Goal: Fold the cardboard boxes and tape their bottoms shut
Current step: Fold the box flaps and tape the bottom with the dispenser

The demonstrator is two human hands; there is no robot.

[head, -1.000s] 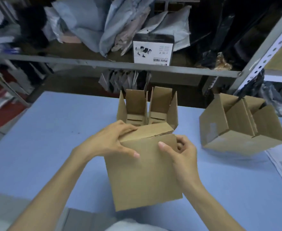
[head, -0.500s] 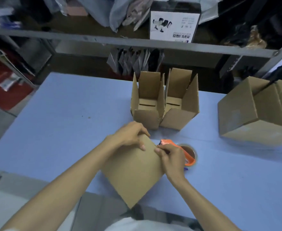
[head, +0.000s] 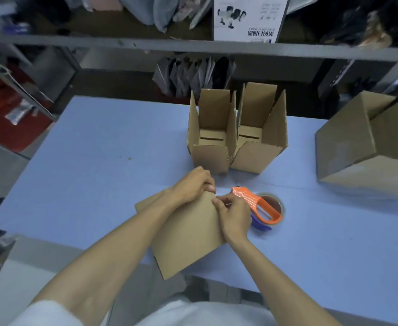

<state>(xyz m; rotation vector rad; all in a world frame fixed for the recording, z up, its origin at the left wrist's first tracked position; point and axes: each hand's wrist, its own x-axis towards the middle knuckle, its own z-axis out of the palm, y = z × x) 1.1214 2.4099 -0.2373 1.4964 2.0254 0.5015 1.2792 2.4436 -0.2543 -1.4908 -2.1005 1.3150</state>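
The flat cardboard box [head: 188,234] lies at the near edge of the blue table [head: 87,172], and its near corner hangs over the edge. My left hand [head: 193,184] and my right hand [head: 234,215] both pinch its far edge, fingers curled on the cardboard. I think it is light and stiff but thin, so it could crease. The edges look like the best place to hold it and pull it open. Just right of my right hand lies the orange tape holder [head: 259,205]. Farther back, two small boxes [head: 211,158] stand side by side with open tops, and inside I see only their bottom flaps. Far right sits a bigger box [head: 357,147], and I cannot see inside it.
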